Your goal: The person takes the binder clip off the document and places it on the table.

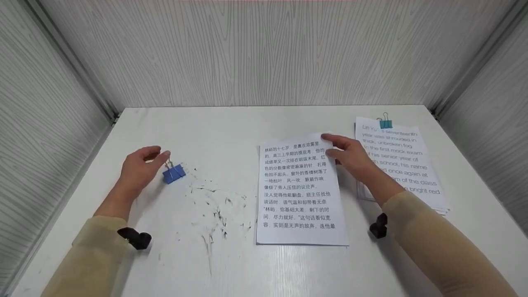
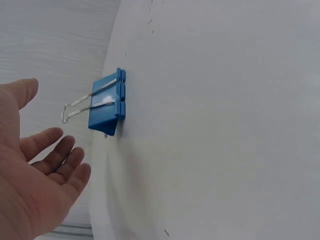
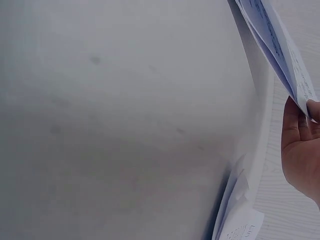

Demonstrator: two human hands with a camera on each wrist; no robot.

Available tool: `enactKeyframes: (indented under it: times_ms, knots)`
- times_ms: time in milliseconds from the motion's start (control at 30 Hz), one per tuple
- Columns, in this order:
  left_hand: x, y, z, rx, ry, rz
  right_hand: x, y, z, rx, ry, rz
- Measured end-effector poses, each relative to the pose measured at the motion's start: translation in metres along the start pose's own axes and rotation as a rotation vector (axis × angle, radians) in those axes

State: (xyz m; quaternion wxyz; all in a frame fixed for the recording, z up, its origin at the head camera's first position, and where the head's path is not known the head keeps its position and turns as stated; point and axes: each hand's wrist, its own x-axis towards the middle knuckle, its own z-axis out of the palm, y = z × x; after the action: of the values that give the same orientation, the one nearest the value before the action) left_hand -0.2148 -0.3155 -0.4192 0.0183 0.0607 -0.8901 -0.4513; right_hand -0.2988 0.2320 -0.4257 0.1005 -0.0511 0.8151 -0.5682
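A blue binder clip [image 1: 175,175] stands on the left part of the table with its wire handles raised. Just beside those handles is my left hand [image 1: 142,167]; in the left wrist view a small gap separates its loosely bent fingers [image 2: 65,157] from the blue clip. My right hand [image 1: 350,156] pinches the upper right corner of a stack of printed sheets [image 1: 299,194] with Chinese text. Seen from the right wrist, the stack is lifted at that corner, with the thumb on one face and fingers behind.
At the right lies a second stack of sheets [image 1: 396,144] printed in English, with a teal binder clip [image 1: 385,123] on its top edge. My right forearm passes over part of it. Dark scuff marks [image 1: 218,212] streak the white table. Grooved walls [image 1: 264,53] enclose it.
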Motion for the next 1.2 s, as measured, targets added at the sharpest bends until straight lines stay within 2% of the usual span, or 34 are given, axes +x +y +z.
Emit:
enactKeyframes:
  times_ms: [100,167,267,367,467,600,767,1000,1200]
  knots:
    - [-0.006,0.022,0.013,0.088,0.076,0.134,0.000,-0.001,-0.002,0.005,-0.009,-0.017]
    - [-0.010,0.039,0.027,0.137,0.097,0.226,-0.001,-0.002,-0.003,0.007,-0.012,-0.023]
    - [-0.018,0.064,0.053,0.205,0.076,0.340,-0.003,-0.004,-0.005,-0.004,-0.002,-0.019]
    - [-0.031,0.087,0.079,0.284,0.019,0.412,-0.006,-0.006,-0.007,-0.020,0.003,-0.034]
    - [-0.043,0.103,0.104,0.370,-0.041,0.450,-0.010,-0.009,-0.010,-0.078,0.013,-0.060]
    - [-0.055,0.112,0.131,0.462,-0.112,0.487,-0.022,-0.013,-0.012,-0.205,0.007,-0.079]
    - [-0.066,0.116,0.156,0.541,-0.224,0.509,-0.046,-0.015,-0.007,-0.463,-0.055,-0.103]
    - [-0.072,0.119,0.179,0.634,-0.355,0.544,-0.081,-0.014,0.008,-0.784,-0.157,-0.204]
    - [-0.077,0.117,0.188,0.679,-0.435,0.549,-0.104,-0.014,0.017,-0.935,-0.231,-0.235]
